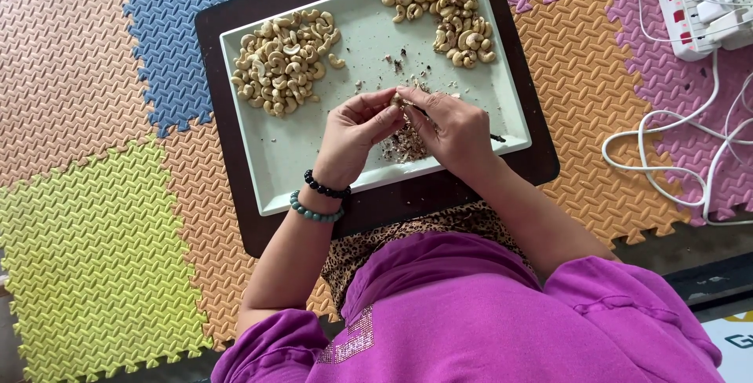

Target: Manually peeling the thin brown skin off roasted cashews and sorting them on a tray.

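My left hand [354,134] and my right hand [453,130] meet over a pale green rectangular tray [282,156]. Between the fingertips of both hands sits a single cashew nut [398,101]. My right hand also grips a thin dark tool, whose end [497,138] pokes out beside the palm. Under the hands lies a small heap of brownish skin scraps [408,146]. A pile of pale cashews [282,61] rests at the tray's left. Another pile, with brown patches [445,13], sits at its upper right. Two bead bracelets [318,199] circle my left wrist.
The tray sits on a dark brown board [439,193] over my lap. Coloured foam floor tiles [94,195] surround it. A white power strip [698,7] with plugs and loose white cables [674,156] lie at the right.
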